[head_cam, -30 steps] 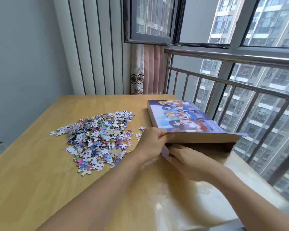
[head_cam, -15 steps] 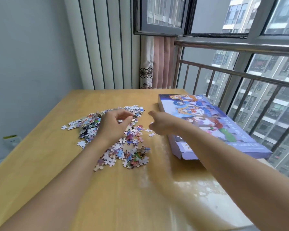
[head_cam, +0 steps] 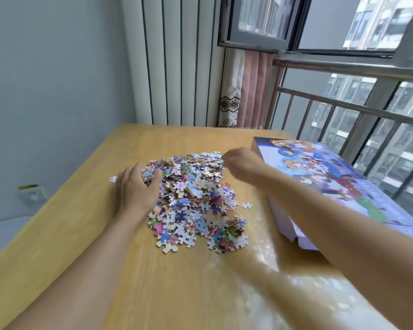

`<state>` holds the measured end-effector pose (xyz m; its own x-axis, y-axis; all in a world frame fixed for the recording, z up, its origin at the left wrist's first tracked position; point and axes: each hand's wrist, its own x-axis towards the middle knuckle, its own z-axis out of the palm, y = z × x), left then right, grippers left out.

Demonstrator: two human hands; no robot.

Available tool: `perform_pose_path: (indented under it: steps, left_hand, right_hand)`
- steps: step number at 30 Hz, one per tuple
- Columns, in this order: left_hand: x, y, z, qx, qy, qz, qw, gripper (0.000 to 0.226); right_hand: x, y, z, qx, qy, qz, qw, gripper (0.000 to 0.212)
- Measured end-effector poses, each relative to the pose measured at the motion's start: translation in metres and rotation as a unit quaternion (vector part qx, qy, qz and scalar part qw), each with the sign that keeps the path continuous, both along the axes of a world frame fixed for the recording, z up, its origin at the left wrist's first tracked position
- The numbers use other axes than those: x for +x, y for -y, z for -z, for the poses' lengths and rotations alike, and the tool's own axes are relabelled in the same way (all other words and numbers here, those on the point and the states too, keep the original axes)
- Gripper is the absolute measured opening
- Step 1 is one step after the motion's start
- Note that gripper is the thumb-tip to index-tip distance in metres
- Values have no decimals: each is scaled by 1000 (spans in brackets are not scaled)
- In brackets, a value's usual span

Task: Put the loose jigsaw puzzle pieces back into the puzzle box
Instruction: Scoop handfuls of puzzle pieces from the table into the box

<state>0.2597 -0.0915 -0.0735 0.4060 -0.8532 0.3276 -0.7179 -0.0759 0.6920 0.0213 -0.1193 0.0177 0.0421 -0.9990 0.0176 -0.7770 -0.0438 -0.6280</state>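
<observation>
Wooden table [head_cam: 86, 234]; pink curtain [head_cam: 250, 89]; metal railing [head_cam: 343, 106]; wall socket [head_cam: 32, 194].

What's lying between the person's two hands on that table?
In the head view, the heap of colourful loose jigsaw pieces lies between left hand and right hand.
</observation>
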Motion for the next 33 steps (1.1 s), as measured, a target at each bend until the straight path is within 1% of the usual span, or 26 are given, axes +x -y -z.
perform_pose_path:
  steps: [1, 2, 4, 6, 8, 10, 11, 13, 15, 18, 20, 23, 26, 28, 30, 33]
  left_hand:
    - [2, 4, 1, -8, -1, -13, 1000, 67]
    - [6, 7, 0, -16, 6, -31, 999, 67]
    - [20, 19, -3, -5, 29, -74, 997, 69]
    - [33, 31, -4, 44, 18, -95, 994, 75]
    - [37, 39, -4, 131, -3, -102, 986, 84]
    - [34, 43, -1, 188, 45, -100, 976, 90]
    - [34, 44, 0, 188, 67, -88, 976, 91]
    - [31, 44, -2, 158, 90, -36, 983, 82]
    - [30, 43, -5, 138, 92, 28, 986, 74]
    - [28, 40, -5, 128, 90, 102, 982, 74]
    - [28, 38, -5, 112, 67, 124, 984, 71]
    - [27, 33, -6, 64, 1, 149, 987, 67]
    - [18, 22, -5, 38, -26, 184, 982, 58]
    - [9, 12, -5, 31, -12, 177, 984, 57]
    - [1, 4, -7, 15, 25, 157, 987, 62]
    - [-11, -7, -17, -15, 72, 147, 986, 70]
  right_hand:
    - [1, 15, -12, -22, 3, -4, 1000, 32]
    - [3, 26, -23, -19, 8, -10, 1000, 34]
    - [9, 56, -33, 42, -1, -23, 999, 52]
    - [10, 84, -26, 100, -19, -46, 994, 67]
    - [6, 110, -6, 128, -11, -56, 990, 72]
    - [5, 127, 14, 153, -12, -50, 987, 73]
    - [9, 133, 23, 159, -18, -50, 986, 75]
    - [17, 137, 32, 166, -20, -67, 984, 79]
    - [30, 132, 31, 169, -27, -127, 977, 79]
    - [50, 118, 22, 153, -113, -223, 956, 80]
    - [56, 104, 15, 136, -165, -244, 946, 82]
    - [50, 84, 7, 117, -197, -230, 946, 79]
    - [36, 60, 4, 109, -182, -198, 957, 79]
    - [28, 39, 4, 113, -158, -185, 963, 87]
    - [22, 19, 6, 110, -127, -173, 971, 103]
    - [12, -11, 10, 37, -102, -112, 988, 122]
